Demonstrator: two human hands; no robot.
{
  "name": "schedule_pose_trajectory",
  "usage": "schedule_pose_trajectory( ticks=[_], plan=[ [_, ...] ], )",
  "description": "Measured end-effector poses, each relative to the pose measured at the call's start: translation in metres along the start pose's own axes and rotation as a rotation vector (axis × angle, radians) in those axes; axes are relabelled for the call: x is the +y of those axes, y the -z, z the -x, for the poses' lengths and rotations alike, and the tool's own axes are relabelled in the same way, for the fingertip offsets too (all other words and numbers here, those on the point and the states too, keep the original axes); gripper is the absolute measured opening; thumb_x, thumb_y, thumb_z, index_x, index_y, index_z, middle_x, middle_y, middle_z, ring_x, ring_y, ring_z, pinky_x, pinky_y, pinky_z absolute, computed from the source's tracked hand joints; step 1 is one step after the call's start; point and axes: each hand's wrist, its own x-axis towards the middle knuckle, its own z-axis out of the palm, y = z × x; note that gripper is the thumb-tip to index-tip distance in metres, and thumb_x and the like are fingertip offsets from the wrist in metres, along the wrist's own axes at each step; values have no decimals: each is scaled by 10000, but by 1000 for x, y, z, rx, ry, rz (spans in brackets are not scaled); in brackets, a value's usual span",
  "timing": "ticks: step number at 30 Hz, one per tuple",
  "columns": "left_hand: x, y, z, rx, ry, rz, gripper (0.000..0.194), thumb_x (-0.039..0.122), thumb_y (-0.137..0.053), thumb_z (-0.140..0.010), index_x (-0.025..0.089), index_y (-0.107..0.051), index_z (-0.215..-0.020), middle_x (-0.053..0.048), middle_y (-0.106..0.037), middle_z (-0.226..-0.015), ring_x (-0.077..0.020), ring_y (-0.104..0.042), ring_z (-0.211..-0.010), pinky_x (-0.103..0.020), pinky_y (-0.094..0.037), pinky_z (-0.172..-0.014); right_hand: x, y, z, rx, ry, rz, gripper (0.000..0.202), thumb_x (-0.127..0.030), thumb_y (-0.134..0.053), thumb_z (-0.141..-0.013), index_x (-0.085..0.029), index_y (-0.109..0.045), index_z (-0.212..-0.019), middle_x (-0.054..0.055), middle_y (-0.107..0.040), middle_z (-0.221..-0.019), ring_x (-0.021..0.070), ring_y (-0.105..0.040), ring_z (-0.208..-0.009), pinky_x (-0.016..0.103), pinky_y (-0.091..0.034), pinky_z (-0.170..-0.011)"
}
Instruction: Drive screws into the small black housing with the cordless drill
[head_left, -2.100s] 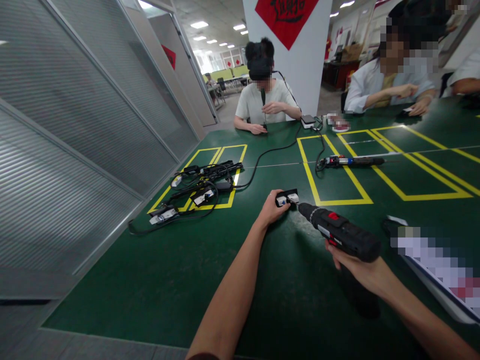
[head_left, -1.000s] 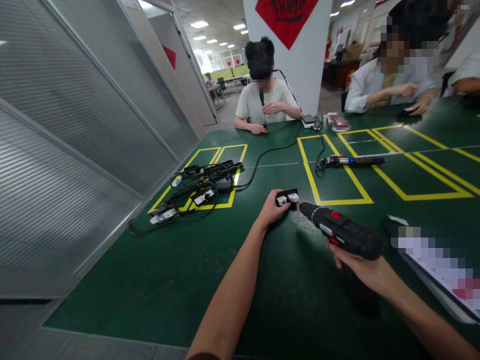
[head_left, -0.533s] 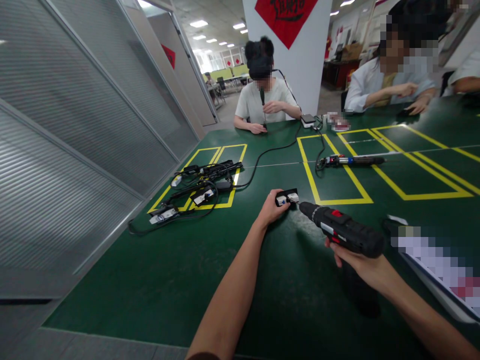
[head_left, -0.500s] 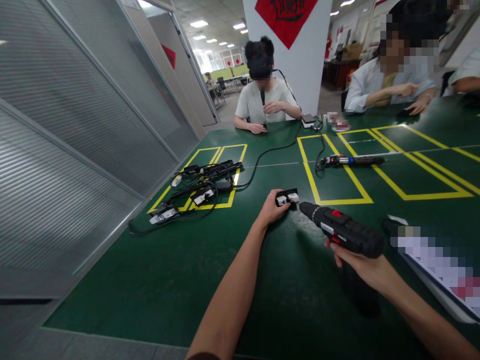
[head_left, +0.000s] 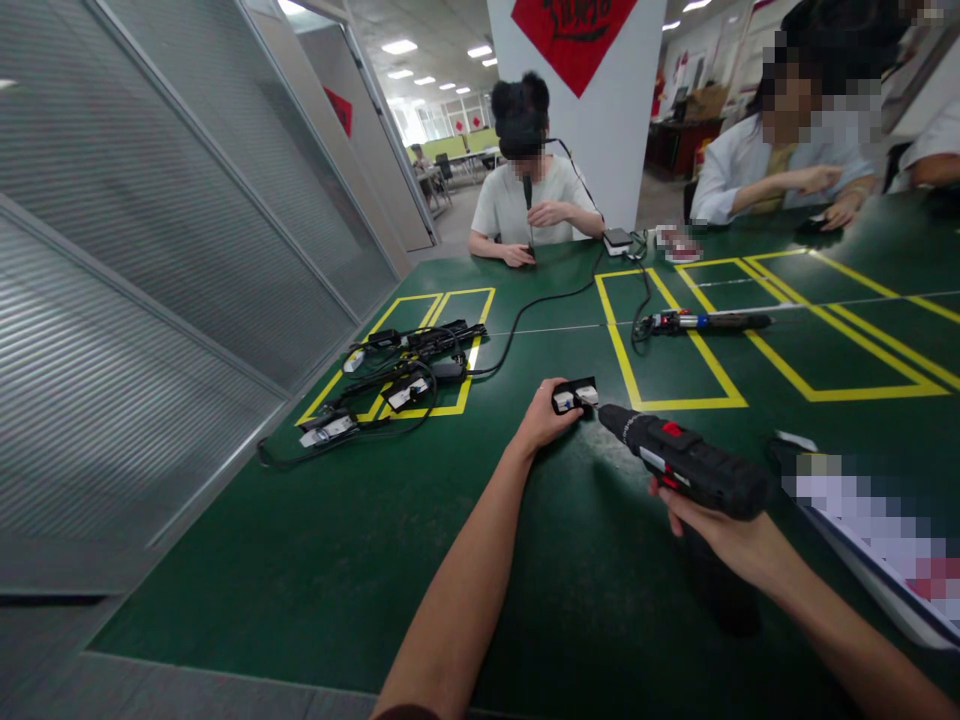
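My left hand is closed on a small black box-like part with white pieces, held against the green table. My right hand grips a black cordless drill with red accents by its handle. The drill points left, and its tip is at the right end of the black part. Whether the bit touches a screw is too small to tell. My right palm hides part of the drill's handle.
Black adapters and cables lie in yellow-taped boxes at the left. A black pen-shaped tool lies ahead to the right. A blurred-out tray-like item sits at the right. Across the table, one person works with a screwdriver; another person sits farther right.
Hardly anything differs. Both hands, the drill and the black part keep the same places, apart from a very slight shift of the view.
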Motion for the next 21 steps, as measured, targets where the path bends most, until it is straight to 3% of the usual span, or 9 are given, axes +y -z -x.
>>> schedule_pose_trajectory(
  ticks=[9,15,21],
  plan=[
    [-3,1,-1,-8,-11,4,630,296,-719,-643,180,-448,-1200,-93,-522,-1146,-211,-516,-1050,-370,-396,-950,4,2,1,3,-6,-15,198,-365,-584,-816,-214,-653,-923,24,-652,-738,166,-584,-591,335,-498,-625],
    [-2,0,-2,3,1,3,559,207,-687,-665,181,-463,-1177,-78,-534,-1120,-195,-524,-1018,-353,-405,-932,5,2,1,4,-2,-13,233,-399,-591,-805,-218,-664,-931,29,-676,-788,168,-602,-611,328,-503,-636],
    [-4,-1,-3,18,-1,6,484,136,-620,-704,181,-476,-1164,-75,-540,-1126,-185,-521,-1031,-356,-401,-945,4,4,2,-4,-25,19,206,-402,-578,-817,-232,-674,-883,-1,-629,-636,200,-618,-633,342,-499,-626]
  ],
)
